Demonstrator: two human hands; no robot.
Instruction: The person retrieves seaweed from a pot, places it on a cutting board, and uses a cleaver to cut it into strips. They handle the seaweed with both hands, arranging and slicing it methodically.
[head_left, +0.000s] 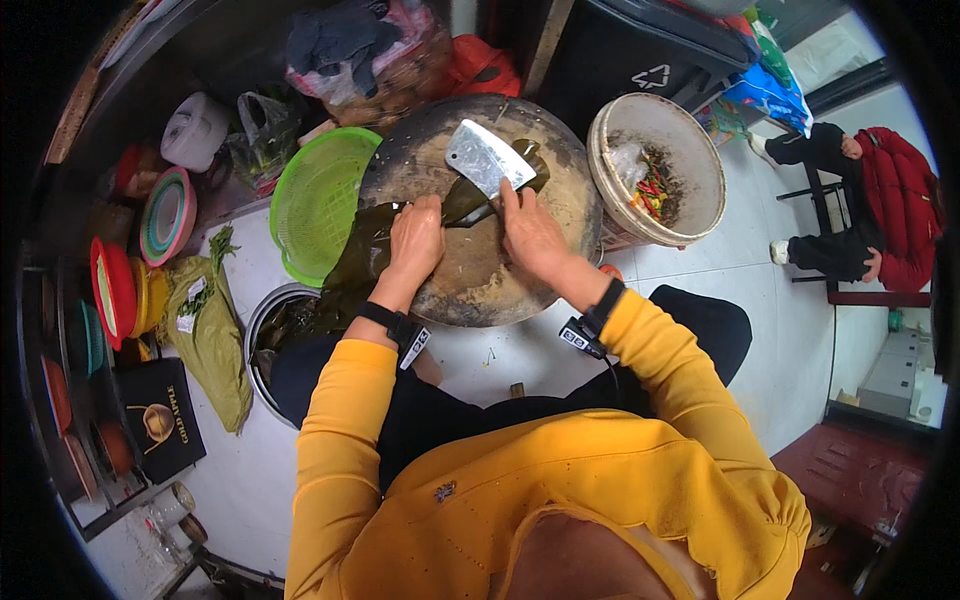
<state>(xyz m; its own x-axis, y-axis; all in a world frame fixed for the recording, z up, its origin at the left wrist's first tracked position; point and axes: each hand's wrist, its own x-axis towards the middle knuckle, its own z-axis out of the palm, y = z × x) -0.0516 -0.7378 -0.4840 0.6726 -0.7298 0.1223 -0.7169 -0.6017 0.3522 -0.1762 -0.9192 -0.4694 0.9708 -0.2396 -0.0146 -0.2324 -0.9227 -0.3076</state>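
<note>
Dark green, wet sheets that look like kelp (360, 247) lie over the left part of a round wooden chopping block (465, 289) and hang down its side towards a metal basin (255, 330) with more dark sheets. My left hand (418, 236) presses on the sheets with its fingers bent over them. A cleaver with a broad metal blade (487, 156) lies flat at the back of the block, above part of the dark sheet. My right hand (534, 236) is at the cleaver's near end, fingers by the blade's lower edge; its handle is not visible, so the grip is unclear.
A green plastic basket (319, 195) stands left of the block, and a white bucket (600, 161) with scraps and red peppers stands right. Further left are colored basins (112, 292) and an olive sack (214, 345). A person in a red jacket (896, 210) sits at the far right.
</note>
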